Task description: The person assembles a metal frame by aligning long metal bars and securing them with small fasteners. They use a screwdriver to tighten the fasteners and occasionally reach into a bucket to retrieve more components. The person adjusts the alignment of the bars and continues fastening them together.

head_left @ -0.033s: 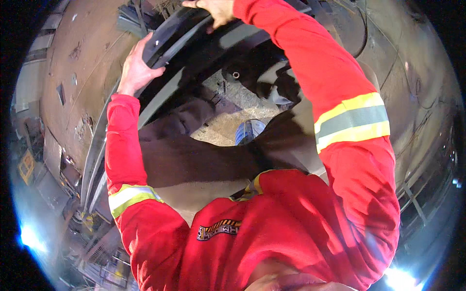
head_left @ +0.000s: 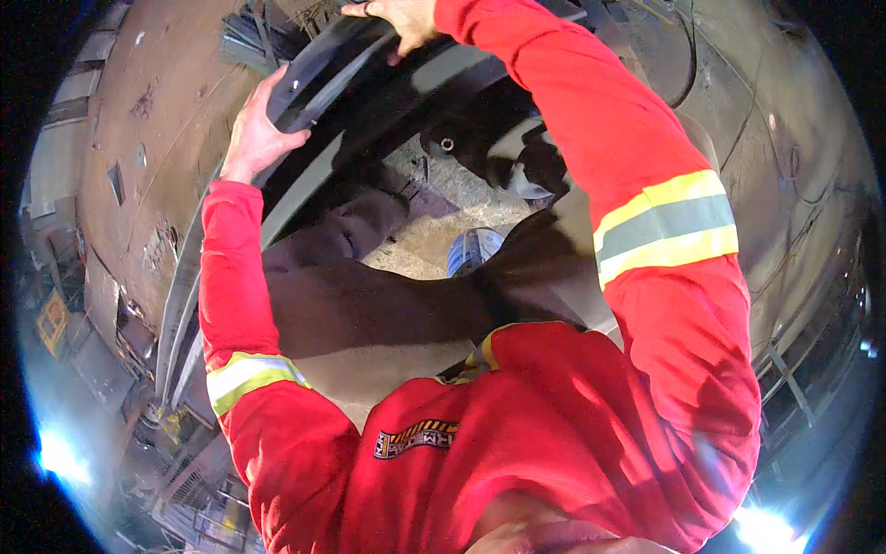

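Left hand: at the left side of the long grey piece (head_left: 318, 66), the left hand (head_left: 256, 137) has its thumb spread well away from the fingers, making a wide curve. It grasps the piece across its edge – fingers along the outer side, thumb on the inner side. How firmly it presses, cannot tell.
Right hand: near the upper edge of the view, the right hand (head_left: 406, 20) is bent over the same piece, fingers pointing left, thumb turned down and apart from them. Also grasping; the fingertips' contact is hard to make out.
Hands together: on one piece, a short stretch of it bare between them, neither clenched nor released.
Long grey piece: in front of the person, from under the right hand past the left hand and down the left side, beyond the left sleeve (head_left: 235, 268). It looks curved, though the lens bends edges here. Surface smooth, mostly dark, with paler strips alongside.
Sleeves: red, yellow-and-grey bands; the right sleeve (head_left: 591, 102) reaches across the upper middle.
Below the arms: dark trousers (head_left: 369, 305), a blue object (head_left: 472, 249) and a small pale ring (head_left: 448, 145).
Left edge: a yellow frame (head_left: 52, 321) among clutter – details too blurred to tell.
Top left: dark strips (head_left: 245, 42) in a bundle.
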Tool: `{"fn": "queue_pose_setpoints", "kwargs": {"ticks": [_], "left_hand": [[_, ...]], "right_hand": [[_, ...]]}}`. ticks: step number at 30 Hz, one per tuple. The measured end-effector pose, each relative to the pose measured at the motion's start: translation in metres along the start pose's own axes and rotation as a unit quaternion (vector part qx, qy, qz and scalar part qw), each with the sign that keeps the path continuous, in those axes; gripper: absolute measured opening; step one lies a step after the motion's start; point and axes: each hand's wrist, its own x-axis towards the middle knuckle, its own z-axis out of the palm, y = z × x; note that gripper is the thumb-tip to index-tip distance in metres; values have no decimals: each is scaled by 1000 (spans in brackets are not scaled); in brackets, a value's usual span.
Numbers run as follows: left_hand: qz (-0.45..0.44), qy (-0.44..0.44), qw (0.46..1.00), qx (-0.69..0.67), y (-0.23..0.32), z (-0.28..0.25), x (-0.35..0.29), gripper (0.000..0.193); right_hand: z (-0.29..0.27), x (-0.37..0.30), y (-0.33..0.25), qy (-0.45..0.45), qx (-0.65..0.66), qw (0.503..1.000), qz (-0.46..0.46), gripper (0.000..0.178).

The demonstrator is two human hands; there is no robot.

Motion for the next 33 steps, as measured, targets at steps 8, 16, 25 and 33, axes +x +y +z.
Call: {"fn": "queue_pose_setpoints", "kwargs": {"ticks": [8, 16, 25, 33], "left_hand": [[-2, -77, 995, -61, -26, -9, 22, 87], [0, -53, 996, -72, -26, -5, 21, 87], [-34, -44, 998, 36, -7, -8, 18, 90], [88, 114, 989, 22, 126, 76, 98, 60]], "right_hand": [[-10, 18, 15, -59, 48, 997, 7, 97], [7, -1, -16, 43, -72, 978, 192, 92], [-109, -191, -186, 411, 320, 824, 223, 30], [45, -495, -147, 266, 204, 664, 669, 20]]}}
